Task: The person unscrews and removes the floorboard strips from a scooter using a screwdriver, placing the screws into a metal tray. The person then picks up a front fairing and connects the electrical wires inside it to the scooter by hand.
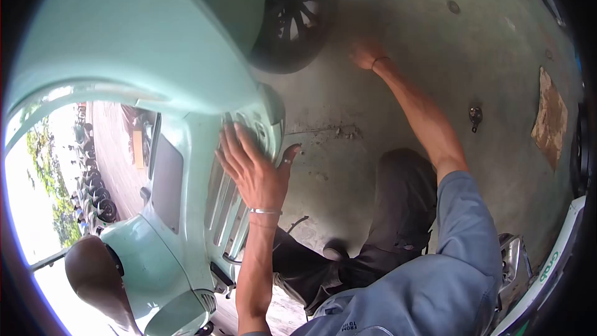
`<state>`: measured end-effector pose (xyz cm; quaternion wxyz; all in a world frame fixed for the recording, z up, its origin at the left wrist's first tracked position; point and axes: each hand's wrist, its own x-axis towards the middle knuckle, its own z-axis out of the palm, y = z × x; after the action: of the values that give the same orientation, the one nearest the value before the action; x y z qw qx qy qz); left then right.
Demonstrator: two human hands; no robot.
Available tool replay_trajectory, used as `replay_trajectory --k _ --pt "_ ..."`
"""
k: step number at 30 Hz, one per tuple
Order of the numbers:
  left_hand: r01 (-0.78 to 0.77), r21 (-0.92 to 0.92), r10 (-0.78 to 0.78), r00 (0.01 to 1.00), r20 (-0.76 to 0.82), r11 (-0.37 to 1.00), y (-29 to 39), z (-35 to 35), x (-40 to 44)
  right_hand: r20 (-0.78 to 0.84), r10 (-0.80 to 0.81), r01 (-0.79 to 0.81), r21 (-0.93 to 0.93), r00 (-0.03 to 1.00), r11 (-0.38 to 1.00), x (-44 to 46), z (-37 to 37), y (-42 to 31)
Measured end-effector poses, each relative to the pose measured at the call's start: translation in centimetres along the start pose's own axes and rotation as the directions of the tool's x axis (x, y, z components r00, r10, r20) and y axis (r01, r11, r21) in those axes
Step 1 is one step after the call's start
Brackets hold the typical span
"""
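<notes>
My left hand [254,173] lies flat with its fingers spread on the mint-green scooter [124,43], at the edge of its ribbed footboard [227,205]. A metal band circles that wrist. My right hand [367,55] is stretched forward above the floor, to the right of the scooter's black wheel [295,22]. It is blurred, so its fingers and anything in them cannot be made out. A gap separates this hand from the wheel.
A small black part [476,117] and a torn piece of cardboard [549,118] lie on the grey floor [410,124] at right. A white panel with green lettering [550,267] stands at the lower right. Several scooters [93,190] are parked outside, at far left.
</notes>
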<state>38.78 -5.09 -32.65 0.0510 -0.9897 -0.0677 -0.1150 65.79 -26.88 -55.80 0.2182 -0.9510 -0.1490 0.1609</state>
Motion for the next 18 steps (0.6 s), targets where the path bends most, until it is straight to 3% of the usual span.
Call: replay_trajectory --k 1,3,5,7,9,10,13,15,16,18 --pt "0.001 -0.005 -0.001 1.0 -0.009 1.0 0.1 -0.2 0.0 0.141 -0.001 -0.01 0.075 0.99 0.997 -3.8 -3.8 -3.4" --pt "-0.002 0.003 0.002 1.0 -0.014 1.0 -0.2 -0.1 -0.2 0.252 -0.283 0.243 0.178 0.926 0.954 -6.8 -5.1 -4.5" --pt "-0.037 -0.078 0.034 0.998 -0.043 0.996 -0.4 -0.5 -0.1 0.325 -0.41 0.352 0.224 0.852 0.909 -11.5 -9.5 -8.1" --pt "-0.105 -0.151 0.091 0.991 -0.1 0.983 -0.8 -0.6 -0.4 0.308 -0.49 0.37 0.373 0.816 0.851 -15.7 -14.0 -11.5" --pt "-0.232 -0.188 0.224 0.973 -0.062 0.954 -1.1 -1.1 -0.8 0.13 -0.62 0.462 0.554 0.773 0.692 -19.9 -18.4 -15.6" --pt "-0.197 -0.194 0.185 0.98 -0.079 0.961 -1.2 -1.2 -1.0 0.15 -0.64 0.483 0.534 0.753 0.694 -21.3 -20.1 -18.1" --pt "-0.317 -0.288 0.294 0.948 -0.12 0.904 -1.9 -0.7 -1.6 -0.045 -0.7 0.658 0.387 0.713 0.646 -23.6 -21.6 -26.7" --pt "-0.239 -0.328 0.303 0.939 0.161 0.914 -2.0 -0.1 -1.9 -0.035 -0.7 0.687 0.231 0.713 0.689 -22.7 -19.7 -31.6" --pt "-0.21 -0.329 0.269 0.953 0.143 0.921 -2.2 0.2 -1.8 -0.013 -0.702 0.696 0.145 0.712 0.703 -22.2 -18.3 -33.9" --pt "-0.145 -0.56 0.299 0.934 0.195 0.816 -2.4 0.6 -2.1 0.034 -0.717 0.715 0.047 0.697 0.697 -20.8 -14.9 -36.8"
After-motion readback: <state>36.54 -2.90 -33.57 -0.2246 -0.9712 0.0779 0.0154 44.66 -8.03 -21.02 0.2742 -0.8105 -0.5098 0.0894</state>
